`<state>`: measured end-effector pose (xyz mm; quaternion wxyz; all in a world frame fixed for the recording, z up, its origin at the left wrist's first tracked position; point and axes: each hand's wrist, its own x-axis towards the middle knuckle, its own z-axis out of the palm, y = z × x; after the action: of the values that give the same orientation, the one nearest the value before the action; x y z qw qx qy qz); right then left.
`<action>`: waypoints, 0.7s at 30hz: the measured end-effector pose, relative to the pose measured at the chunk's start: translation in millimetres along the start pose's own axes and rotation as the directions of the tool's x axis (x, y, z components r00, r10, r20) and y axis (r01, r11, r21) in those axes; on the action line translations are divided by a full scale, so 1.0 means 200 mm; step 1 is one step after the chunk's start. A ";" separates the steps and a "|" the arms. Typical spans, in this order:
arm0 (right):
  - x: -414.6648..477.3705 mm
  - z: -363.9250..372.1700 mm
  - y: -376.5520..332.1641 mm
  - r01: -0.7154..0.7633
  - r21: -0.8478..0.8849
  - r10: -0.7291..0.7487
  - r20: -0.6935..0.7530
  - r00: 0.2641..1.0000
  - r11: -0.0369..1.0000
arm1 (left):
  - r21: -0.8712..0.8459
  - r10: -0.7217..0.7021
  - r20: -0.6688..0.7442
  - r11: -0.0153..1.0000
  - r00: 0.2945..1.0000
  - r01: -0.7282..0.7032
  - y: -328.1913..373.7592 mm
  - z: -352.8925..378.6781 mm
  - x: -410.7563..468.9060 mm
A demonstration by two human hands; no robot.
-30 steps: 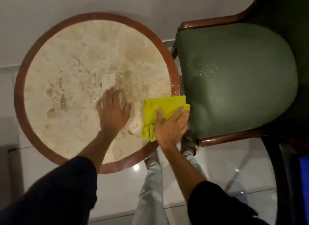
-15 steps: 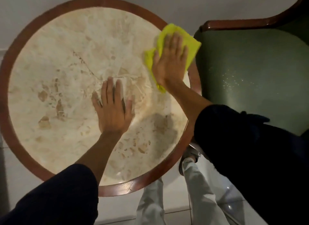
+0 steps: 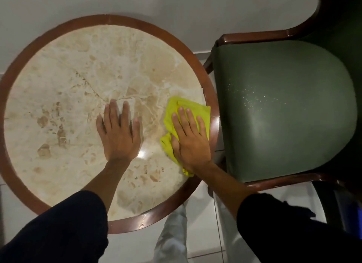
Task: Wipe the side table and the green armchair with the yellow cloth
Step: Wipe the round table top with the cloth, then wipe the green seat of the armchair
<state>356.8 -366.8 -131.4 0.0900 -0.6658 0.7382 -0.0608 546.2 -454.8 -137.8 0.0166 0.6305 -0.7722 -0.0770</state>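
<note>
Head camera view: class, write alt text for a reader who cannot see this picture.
Seen from above, a person's right hand presses a yellow cloth flat on the right edge of a round marble side table, while the left hand rests flat near its middle. A green armchair stands just right of the table, with pale specks on its seat.

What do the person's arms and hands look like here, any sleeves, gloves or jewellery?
Both arms wear dark, near-black sleeves pushed up so the forearms are bare. The left hand and right hand are bare: no gloves, and no rings or watch that I can see. Light grey trouser legs show below.
</note>
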 end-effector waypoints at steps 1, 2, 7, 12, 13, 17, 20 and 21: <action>0.05 -0.02 0.02 0.031 -0.001 -0.031 0.006 1.000 1.000 | -0.004 0.000 0.004 1.000 1.000 0.000 0.01 0.00 -0.01; 0.11 -0.03 0.04 0.066 0.002 -0.066 0.024 0.998 0.998 | -0.003 -0.001 0.009 1.000 1.000 0.001 0.01 0.00 -0.01; 0.51 -0.19 0.22 -0.089 0.185 0.088 0.012 0.996 0.979 | 0.020 -0.028 0.060 0.999 0.998 0.026 0.04 -0.02 0.00; 0.46 -0.46 0.66 -0.453 0.885 0.696 0.258 0.670 0.108 | 0.108 0.149 0.053 0.982 0.987 -0.154 0.31 -0.07 0.06; 0.38 -0.51 0.75 -0.427 0.904 0.723 0.309 0.618 -0.020 | 0.115 0.220 0.043 0.968 0.975 -0.223 0.42 -0.07 0.09; 0.04 -0.77 1.08 -0.384 0.922 0.849 0.238 0.471 -0.046 | 0.044 0.437 0.079 0.896 0.896 -0.441 0.85 -0.01 0.29; -0.13 -0.89 1.29 -0.428 0.878 0.947 -0.080 0.311 0.215 | 0.047 0.459 0.153 0.881 0.875 -0.471 1.01 0.05 0.43; -0.17 -0.87 1.35 -0.495 0.806 0.938 -0.202 0.282 0.323 | 0.064 0.443 0.160 0.887 0.882 -0.457 1.03 0.07 0.46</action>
<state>61.1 -309.5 -16.8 0.0502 -0.0797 0.8792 -0.4671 326.0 -503.3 -129.0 -0.0522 0.4267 -0.8996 -0.0767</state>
